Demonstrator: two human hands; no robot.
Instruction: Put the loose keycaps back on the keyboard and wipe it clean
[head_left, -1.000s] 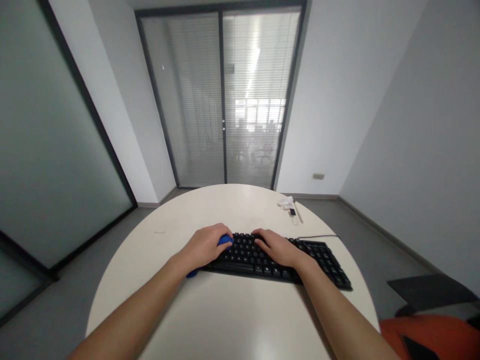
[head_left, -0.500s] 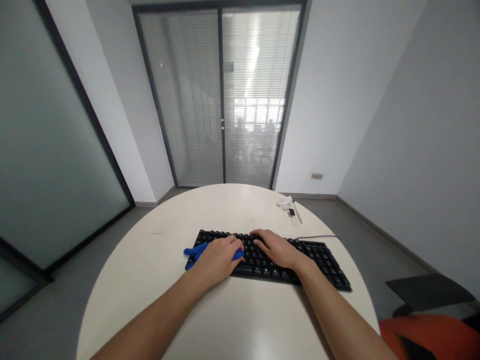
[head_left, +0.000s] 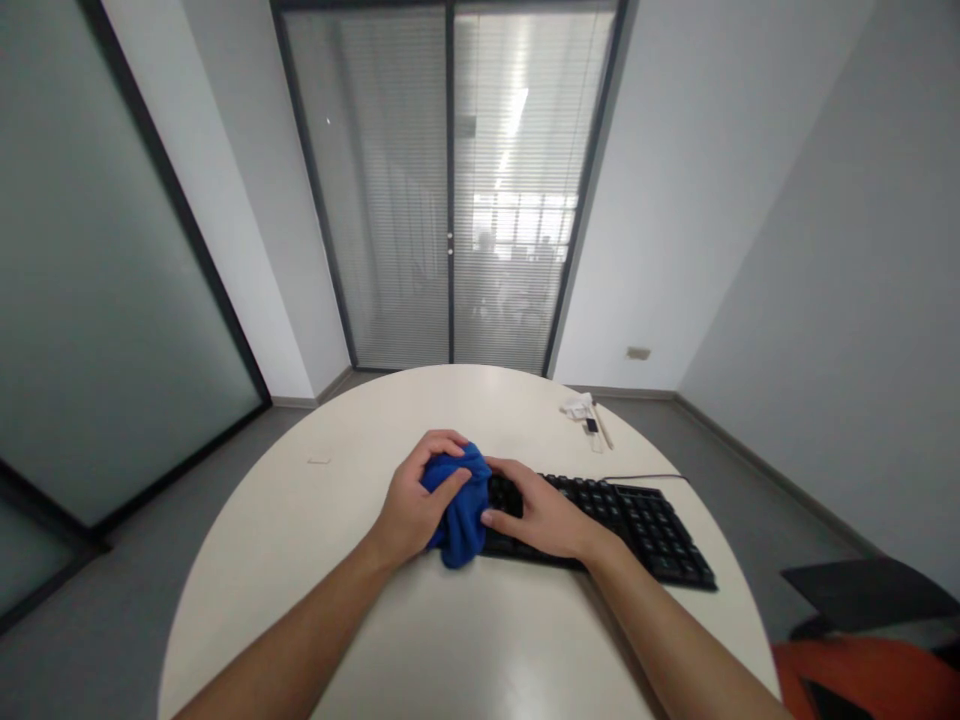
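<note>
A crumpled blue cloth (head_left: 465,510) is bunched under my left hand (head_left: 420,495), whose fingers and thumb close around it. The cloth covers the left end of a black keyboard (head_left: 645,520) and hangs a little past its front edge. Across the keyboard's left-middle part rests my right hand (head_left: 544,508). Its thumb and fingers are spread apart, with keys showing between them. Those fingertips are close to the cloth's right side; whether they touch it I cannot tell.
Both arms reach over a round white table (head_left: 360,640). A small white packet (head_left: 577,406), a thin stick (head_left: 604,427) and a small black piece (head_left: 592,425) lie at the back right. A cable (head_left: 645,476) runs behind the keyboard. An orange chair (head_left: 855,675) stands at right.
The cloth, earlier flat beneath my left hand, is now gathered into a bunch. My left hand has turned and shifted slightly left and away from me. The right hand stays on the keyboard.
</note>
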